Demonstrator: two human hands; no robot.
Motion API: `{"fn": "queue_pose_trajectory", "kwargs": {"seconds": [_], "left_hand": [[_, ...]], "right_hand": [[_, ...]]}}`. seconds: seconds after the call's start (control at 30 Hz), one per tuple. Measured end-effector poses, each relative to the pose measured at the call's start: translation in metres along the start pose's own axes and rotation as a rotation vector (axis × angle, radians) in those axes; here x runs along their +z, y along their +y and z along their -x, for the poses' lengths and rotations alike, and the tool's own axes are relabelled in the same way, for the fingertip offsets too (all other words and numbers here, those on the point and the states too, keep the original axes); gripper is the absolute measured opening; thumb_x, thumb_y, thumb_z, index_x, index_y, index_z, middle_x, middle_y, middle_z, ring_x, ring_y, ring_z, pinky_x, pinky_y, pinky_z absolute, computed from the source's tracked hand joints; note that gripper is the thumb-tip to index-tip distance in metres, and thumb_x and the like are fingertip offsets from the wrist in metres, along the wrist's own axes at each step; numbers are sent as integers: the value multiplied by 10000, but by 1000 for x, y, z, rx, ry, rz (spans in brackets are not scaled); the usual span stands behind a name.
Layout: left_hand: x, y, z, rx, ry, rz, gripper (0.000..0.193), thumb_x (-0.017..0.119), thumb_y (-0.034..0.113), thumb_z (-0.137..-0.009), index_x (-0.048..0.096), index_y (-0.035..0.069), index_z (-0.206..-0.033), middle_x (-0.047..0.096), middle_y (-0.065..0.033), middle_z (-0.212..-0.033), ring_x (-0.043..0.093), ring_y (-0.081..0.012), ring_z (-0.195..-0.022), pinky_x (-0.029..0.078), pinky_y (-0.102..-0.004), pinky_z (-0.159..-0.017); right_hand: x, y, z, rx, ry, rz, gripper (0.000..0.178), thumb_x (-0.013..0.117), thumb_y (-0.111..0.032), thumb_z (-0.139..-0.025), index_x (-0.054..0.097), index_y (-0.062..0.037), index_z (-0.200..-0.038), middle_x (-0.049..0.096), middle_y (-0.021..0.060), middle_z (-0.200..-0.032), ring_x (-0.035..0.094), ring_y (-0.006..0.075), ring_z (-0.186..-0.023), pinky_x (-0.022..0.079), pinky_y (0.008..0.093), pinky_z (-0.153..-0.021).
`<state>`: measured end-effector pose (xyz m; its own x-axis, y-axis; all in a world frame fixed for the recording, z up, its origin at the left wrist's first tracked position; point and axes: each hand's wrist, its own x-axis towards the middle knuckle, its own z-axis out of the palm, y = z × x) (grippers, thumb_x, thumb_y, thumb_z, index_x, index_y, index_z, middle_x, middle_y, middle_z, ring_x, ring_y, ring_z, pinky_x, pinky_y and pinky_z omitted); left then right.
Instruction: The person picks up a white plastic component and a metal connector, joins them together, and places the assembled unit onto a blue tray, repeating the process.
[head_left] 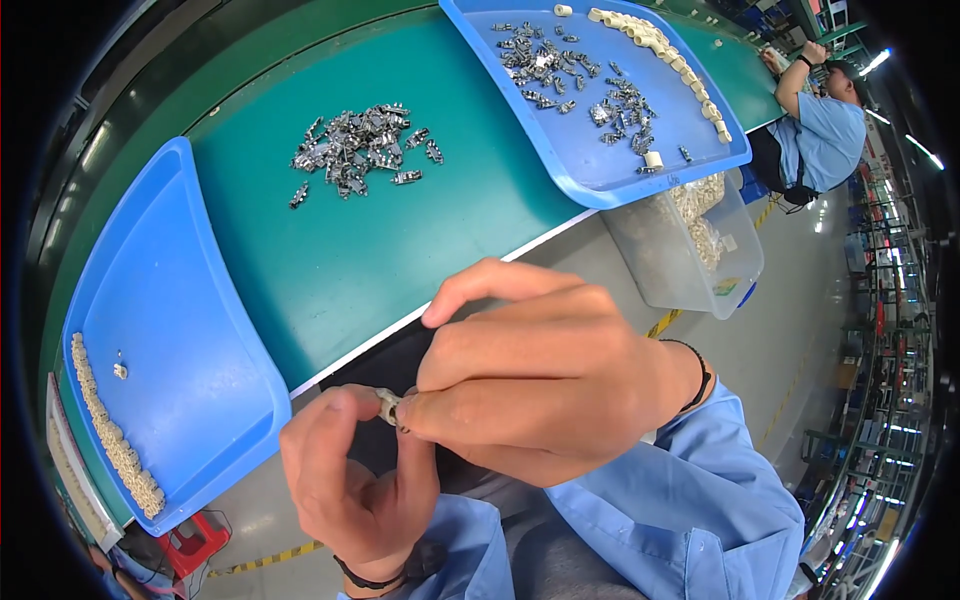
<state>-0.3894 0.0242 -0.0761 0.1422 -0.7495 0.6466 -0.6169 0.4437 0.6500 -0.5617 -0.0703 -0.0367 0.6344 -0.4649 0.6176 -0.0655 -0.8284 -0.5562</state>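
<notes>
My left hand [360, 480] pinches a small off-white part [388, 404] between thumb and fingers, just in front of the table edge. My right hand [540, 375] reaches across from the right, its thumb and fingertips pressed together at the same part. A small dark or metallic bit shows at the right fingertips, but most of it is hidden. Beyond my hands, a pile of small metal parts [352, 150] lies on the green tabletop [390, 255].
At left, a blue tray [180, 290] holds a row of cream parts [112, 440]. Another blue tray [560, 165] at far right carries metal pieces and cream rings [690, 75]. Below it stands a clear bin [655, 255]. A person [825, 140] works at far right; a red stool [195, 545] is lower left.
</notes>
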Motion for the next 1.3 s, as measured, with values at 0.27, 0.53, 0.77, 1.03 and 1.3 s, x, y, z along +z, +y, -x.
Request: {"fn": "queue_pose_trajectory", "kwargs": {"seconds": [0.27, 0.53, 0.77, 1.03, 1.3], "left_hand": [[-1, 2, -1, 9, -1, -22, 557, 814, -82, -773, 583, -11, -1274, 677, -175, -1004, 660, -262, -854, 537, -318, -718], [-2, 4, 0, -1, 7, -27, 470, 815, -79, -757, 630, -9, -1184, 687, -188, -1034, 672, -257, -859, 532, -307, -701], [-6, 3, -4, -12, -26, 55, 383, 790, -100, -737, 677, -25, -1095, 712, -210, -1053, 696, -264, -852, 542, -310, -696], [-3, 6, 0, 38, 10, 22, 376, 770, -115, -738, 689, -30, -1095, 729, -213, -1055, 704, -274, -805, 542, -323, -673], [-3, 5, 1, 30, 23, 5, 360, 777, -99, -749, 687, -38, -1091, 728, -220, -1040, 705, -273, -798, 522, -314, -651]], "right_hand": [[8, 2, 3, 6, 69, -109, 110, 774, -18, -828, 770, -24, -938, 704, 43, -832, 649, 161, -640, 566, 388, -846], [13, 1, 5, 9, 137, -107, 121, 786, -3, -829, 769, 2, -949, 727, 59, -813, 673, 171, -645, 565, 401, -851], [5, -2, 6, 122, 130, -274, 142, 806, 10, -825, 769, 1, -962, 738, 60, -804, 689, 181, -656, 568, 419, -860], [9, -6, 9, 117, 172, -295, 152, 811, 16, -820, 771, 0, -966, 742, 62, -805, 697, 181, -661, 571, 426, -860], [16, -5, 10, 93, 209, -269, 153, 811, 8, -820, 774, -8, -967, 736, 57, -806, 685, 163, -638, 560, 421, -844]]}}
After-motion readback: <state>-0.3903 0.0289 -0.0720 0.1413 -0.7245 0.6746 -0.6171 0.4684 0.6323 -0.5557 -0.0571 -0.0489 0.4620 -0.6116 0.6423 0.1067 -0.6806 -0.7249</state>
